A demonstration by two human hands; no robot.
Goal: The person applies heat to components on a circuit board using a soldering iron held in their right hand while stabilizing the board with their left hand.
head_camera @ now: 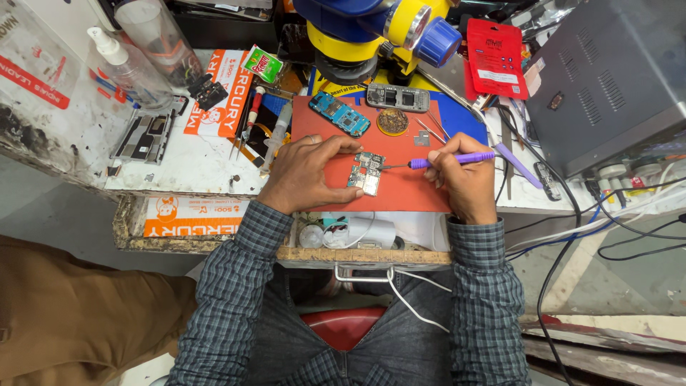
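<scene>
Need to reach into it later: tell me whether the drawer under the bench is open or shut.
Open. The drawer is pulled out toward the person's lap, its contents visible from above, including a white cylinder.

Red mat (407, 193) mostly bare along its near edge and right of the small circuit board (367, 173); hand room there. Far edge crowded: blue phone board (340, 114), grey phone frame (397, 97), round brass tin (392, 121), tweezers (431, 129). Yellow-blue microscope (379, 32) overhangs behind them. Left of the mat: syringe (276, 136) and hand tools (244, 129). Right: cables (572, 214) and grey metal box (614, 78) wall off the tabletop (186, 161).
</scene>
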